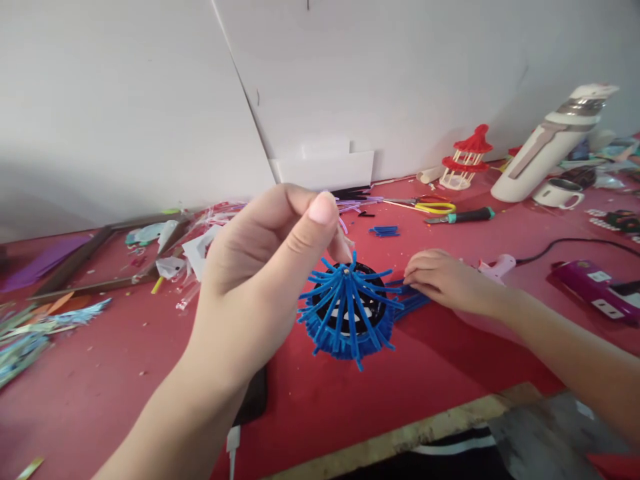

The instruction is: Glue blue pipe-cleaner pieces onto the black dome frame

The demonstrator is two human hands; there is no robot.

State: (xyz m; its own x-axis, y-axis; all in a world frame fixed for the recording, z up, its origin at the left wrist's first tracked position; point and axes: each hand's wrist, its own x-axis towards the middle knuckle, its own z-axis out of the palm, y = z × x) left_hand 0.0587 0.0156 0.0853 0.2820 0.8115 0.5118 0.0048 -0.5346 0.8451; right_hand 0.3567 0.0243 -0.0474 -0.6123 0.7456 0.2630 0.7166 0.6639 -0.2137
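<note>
My left hand (265, 267) is raised in the middle of the view, thumb and fingers pinched together. What the pinch holds, if anything, is hidden. Its lower fingertips come close to the top of a blue pipe-cleaner roof (351, 313), whose strips fan out from a small wooden stick tip. Under these spokes shows a round black disc (373, 283) with white shapes, ringed by more blue pipe cleaner. To the right, my right hand (445, 280) has its fingers closed at the ends of several loose blue pipe cleaners (413, 303) lying on the table.
Short blue pieces (384, 231), yellow-handled scissors (435, 205) and a utility knife (465, 216) lie behind. A red-roofed model pagoda (467, 160), a white bottle (547, 150) and a mug (559, 193) stand back right. A pink glue gun (499, 267) lies beyond my right hand.
</note>
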